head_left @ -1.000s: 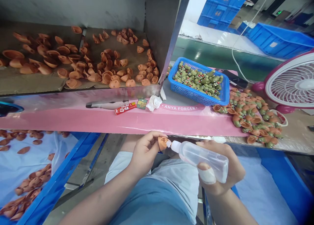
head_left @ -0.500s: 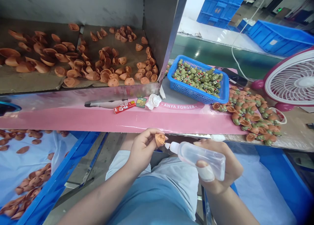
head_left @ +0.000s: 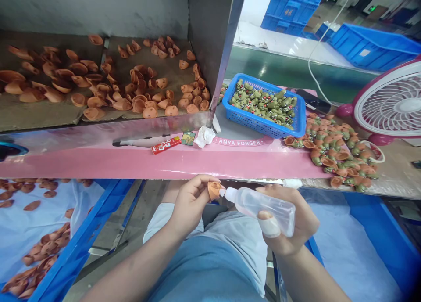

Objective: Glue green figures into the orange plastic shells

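Between thumb and fingers, my left hand point(head_left: 192, 201) pinches a small orange hollow cup-shaped piece point(head_left: 214, 190), its open side turned to the right. My right hand point(head_left: 289, 218) is wrapped round a clear plastic squeeze bottle point(head_left: 263, 207) lying nearly level. The bottle's thin nozzle points left and reaches the piece's opening; whether it touches the inside cannot be seen. White tape covers my right thumb. Both hands are over my lap, just below the pink table edge point(head_left: 158, 168).
Loose orange pieces lie in a metal-sided box point(head_left: 217, 73) and a lined blue bin point(head_left: 95, 223). A blue basket point(head_left: 263, 125) holds green figures. Joined orange-and-green pieces point(head_left: 332, 150) lie near a fan point(head_left: 394, 104). Crumpled tissue point(head_left: 204, 137) and a red packet point(head_left: 166, 145) rest on the table.
My right hand has brought the bottle left, its nozzle now closer to the orange piece's opening. The piece has turned slightly in my left hand.
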`<action>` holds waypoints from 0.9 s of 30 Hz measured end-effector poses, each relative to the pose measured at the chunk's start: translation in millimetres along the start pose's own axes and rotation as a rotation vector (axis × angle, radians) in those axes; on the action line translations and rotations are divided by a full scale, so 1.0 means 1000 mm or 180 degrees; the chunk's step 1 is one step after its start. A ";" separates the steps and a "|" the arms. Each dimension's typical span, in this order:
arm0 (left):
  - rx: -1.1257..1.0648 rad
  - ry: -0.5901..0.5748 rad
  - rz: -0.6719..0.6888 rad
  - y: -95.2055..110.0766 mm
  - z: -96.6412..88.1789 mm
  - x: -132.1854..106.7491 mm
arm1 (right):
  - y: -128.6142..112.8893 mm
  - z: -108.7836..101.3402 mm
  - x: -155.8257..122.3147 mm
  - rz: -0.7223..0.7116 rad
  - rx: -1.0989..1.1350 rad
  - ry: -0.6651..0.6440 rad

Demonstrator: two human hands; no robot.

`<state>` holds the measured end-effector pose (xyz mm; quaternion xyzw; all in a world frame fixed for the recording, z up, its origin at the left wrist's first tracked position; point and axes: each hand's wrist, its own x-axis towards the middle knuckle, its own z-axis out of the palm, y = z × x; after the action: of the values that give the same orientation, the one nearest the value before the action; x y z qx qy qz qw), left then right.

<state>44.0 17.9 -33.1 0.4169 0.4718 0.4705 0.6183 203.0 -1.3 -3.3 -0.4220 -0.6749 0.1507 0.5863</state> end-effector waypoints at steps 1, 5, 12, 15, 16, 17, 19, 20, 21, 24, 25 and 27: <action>0.0003 0.0004 0.0002 0.000 0.000 0.000 | 0.000 0.000 0.000 -0.0002 0.0021 -0.0041; -0.0006 0.0011 -0.0041 -0.002 0.000 -0.001 | 0.001 -0.003 -0.001 0.0079 0.0114 -0.0146; 0.0032 0.0090 -0.0095 -0.001 -0.001 -0.001 | 0.001 -0.006 -0.001 0.0197 0.0098 -0.0166; 0.0035 0.0044 -0.0121 -0.001 -0.001 -0.001 | 0.001 -0.005 -0.001 0.0227 0.0140 -0.0178; 0.0021 0.0022 -0.0133 -0.001 0.000 -0.001 | 0.000 -0.004 -0.001 0.0225 0.0138 -0.0182; 0.0003 0.0008 -0.0143 -0.001 0.000 -0.001 | 0.000 -0.004 0.000 0.0218 0.0112 -0.0180; -0.0023 -0.0003 -0.0142 -0.002 0.000 -0.001 | -0.002 -0.003 0.003 0.0185 0.0007 -0.0158; -0.0025 0.0004 -0.0139 -0.002 0.000 -0.001 | -0.003 -0.002 0.003 0.0166 -0.0048 -0.0134; -0.0019 0.0019 -0.0136 -0.002 0.000 -0.001 | -0.003 -0.002 0.004 0.0154 -0.0092 -0.0099; -0.0049 0.0065 -0.0178 -0.002 -0.002 0.000 | 0.002 -0.004 0.000 0.0306 -0.0063 0.0069; -0.0118 0.0116 -0.0221 -0.002 -0.003 0.001 | 0.006 -0.005 -0.003 0.0447 0.0009 0.0153; -0.0335 0.0271 -0.0354 -0.001 -0.005 0.005 | 0.020 -0.006 -0.008 0.0799 0.0230 0.0297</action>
<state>40.4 22.9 -36.4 0.3366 0.4947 0.4769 0.6439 215.7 2.6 -21.0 -0.4882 -0.5830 0.2273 0.6084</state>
